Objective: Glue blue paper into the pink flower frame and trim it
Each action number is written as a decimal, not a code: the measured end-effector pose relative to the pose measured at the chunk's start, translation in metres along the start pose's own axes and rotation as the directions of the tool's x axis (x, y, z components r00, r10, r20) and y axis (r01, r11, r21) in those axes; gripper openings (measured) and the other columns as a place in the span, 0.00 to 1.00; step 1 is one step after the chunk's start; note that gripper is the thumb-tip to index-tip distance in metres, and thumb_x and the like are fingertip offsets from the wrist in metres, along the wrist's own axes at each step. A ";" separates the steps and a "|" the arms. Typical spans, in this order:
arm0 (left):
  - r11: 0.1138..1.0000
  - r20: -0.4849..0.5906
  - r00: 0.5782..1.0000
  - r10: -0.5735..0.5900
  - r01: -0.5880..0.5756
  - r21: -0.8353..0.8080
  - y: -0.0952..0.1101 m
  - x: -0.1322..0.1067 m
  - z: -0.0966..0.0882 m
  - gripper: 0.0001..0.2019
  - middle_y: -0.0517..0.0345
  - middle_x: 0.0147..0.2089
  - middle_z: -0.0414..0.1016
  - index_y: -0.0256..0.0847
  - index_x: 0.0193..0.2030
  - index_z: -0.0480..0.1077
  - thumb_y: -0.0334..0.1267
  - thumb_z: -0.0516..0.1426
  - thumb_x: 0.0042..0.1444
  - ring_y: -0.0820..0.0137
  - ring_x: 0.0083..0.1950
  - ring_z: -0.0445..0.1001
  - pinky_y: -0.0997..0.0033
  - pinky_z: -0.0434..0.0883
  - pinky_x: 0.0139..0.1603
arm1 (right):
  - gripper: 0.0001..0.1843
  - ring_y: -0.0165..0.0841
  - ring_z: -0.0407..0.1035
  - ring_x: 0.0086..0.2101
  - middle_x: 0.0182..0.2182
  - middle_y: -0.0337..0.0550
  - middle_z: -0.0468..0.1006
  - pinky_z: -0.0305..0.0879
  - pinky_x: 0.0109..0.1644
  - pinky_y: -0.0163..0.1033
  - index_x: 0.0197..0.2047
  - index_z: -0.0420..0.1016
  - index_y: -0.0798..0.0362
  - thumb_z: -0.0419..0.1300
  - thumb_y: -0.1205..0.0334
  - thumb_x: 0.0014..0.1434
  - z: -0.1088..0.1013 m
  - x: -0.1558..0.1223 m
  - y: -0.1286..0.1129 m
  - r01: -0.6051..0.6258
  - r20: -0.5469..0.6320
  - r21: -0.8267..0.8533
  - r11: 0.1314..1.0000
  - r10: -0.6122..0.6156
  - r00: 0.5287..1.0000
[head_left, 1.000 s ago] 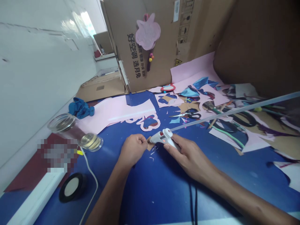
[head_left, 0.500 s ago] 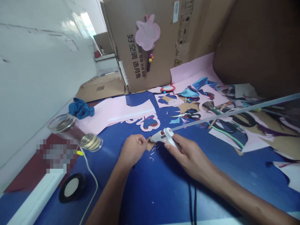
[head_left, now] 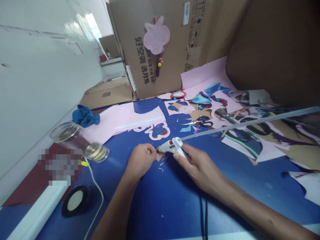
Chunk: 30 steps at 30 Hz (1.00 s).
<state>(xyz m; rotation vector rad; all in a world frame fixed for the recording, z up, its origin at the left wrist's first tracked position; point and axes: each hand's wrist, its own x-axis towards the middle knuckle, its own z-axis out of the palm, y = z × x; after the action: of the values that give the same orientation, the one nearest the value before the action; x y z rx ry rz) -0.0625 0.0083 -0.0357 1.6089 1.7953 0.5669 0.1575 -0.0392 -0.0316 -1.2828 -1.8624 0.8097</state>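
My right hand (head_left: 200,166) grips a white hot glue gun (head_left: 172,146) with a long clear glue stick (head_left: 250,121) trailing back to the right. Its nozzle points left at a small brown cardboard piece (head_left: 159,154) lying on the blue sheet (head_left: 175,193). My left hand (head_left: 140,160) is closed in a pinch on that cardboard piece, right at the nozzle tip. A black cord (head_left: 203,213) runs from the gun toward me.
A clear jar (head_left: 78,141) lies on its side at the left, near a black tape roll (head_left: 75,201) and a white cable (head_left: 96,190). Scissors (head_left: 200,123), pink paper (head_left: 130,118) and scraps lie behind. A cardboard box (head_left: 170,46) stands at the back.
Both hands and the glue gun have stayed nearly in place; the view shifted slightly, and the gun's nozzle sits a touch closer to the cardboard piece.
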 end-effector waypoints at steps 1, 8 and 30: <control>1.000 0.009 1.000 0.025 -0.025 0.002 -0.001 0.000 0.000 0.05 0.63 0.21 0.69 0.41 0.26 0.75 0.32 0.59 0.50 0.73 0.24 0.63 0.72 0.56 0.25 | 0.12 0.34 0.67 0.31 0.33 0.38 0.78 0.58 0.36 0.38 0.42 0.73 0.51 0.54 0.55 0.75 0.000 0.000 0.000 0.000 -0.002 -0.005 1.000 0.000 1.000; 0.998 0.013 0.998 0.061 -0.061 0.008 -0.004 0.002 0.001 0.05 0.63 0.21 0.69 0.41 0.26 0.75 0.32 0.59 0.51 0.74 0.23 0.62 0.73 0.54 0.24 | 0.13 0.34 0.66 0.31 0.33 0.37 0.77 0.58 0.36 0.38 0.42 0.73 0.50 0.54 0.54 0.75 -0.001 0.001 0.000 -0.009 -0.002 0.003 1.000 0.009 1.000; 0.999 0.009 0.999 -0.031 0.031 0.029 0.001 0.001 -0.002 0.04 0.60 0.23 0.72 0.41 0.27 0.75 0.35 0.60 0.52 0.72 0.24 0.65 0.73 0.56 0.24 | 0.13 0.34 0.66 0.29 0.31 0.39 0.78 0.58 0.34 0.38 0.39 0.72 0.51 0.54 0.55 0.74 -0.001 0.000 -0.002 0.003 -0.014 -0.022 1.000 -0.003 1.000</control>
<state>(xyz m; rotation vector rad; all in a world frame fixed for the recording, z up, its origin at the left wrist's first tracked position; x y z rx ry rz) -0.0631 0.0099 -0.0341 1.5973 1.8260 0.5208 0.1577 -0.0401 -0.0293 -1.2958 -1.8666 0.7787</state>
